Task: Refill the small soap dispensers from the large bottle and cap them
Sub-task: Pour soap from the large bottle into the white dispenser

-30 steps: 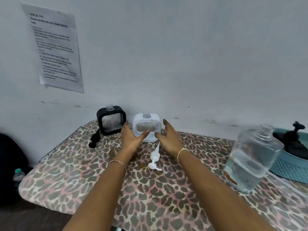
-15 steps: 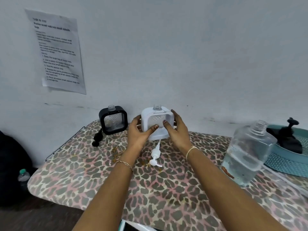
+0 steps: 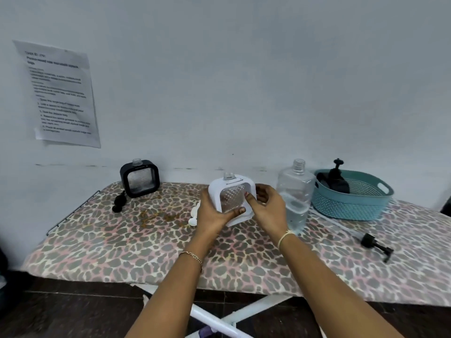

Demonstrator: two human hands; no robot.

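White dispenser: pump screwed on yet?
No, the white dispenser has a bare, open neck, and a white pump lies loose beside the left hand.

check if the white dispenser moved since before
Yes: white dispenser went right, away from the black dispenser toward the bottle, lifted by left hand and right hand.

middle dispenser [image 3: 231, 200], second dispenser [image 3: 139, 178] left, large bottle [image 3: 296, 191] right; basket [image 3: 353, 207] farther right

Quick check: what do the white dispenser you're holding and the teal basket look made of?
The white dispenser: likely rigid plastic, smooth matte white frame around a clear dimpled window. The teal basket: apparently moulded plastic, matte, with ribbed slotted walls and a cut-out handle.
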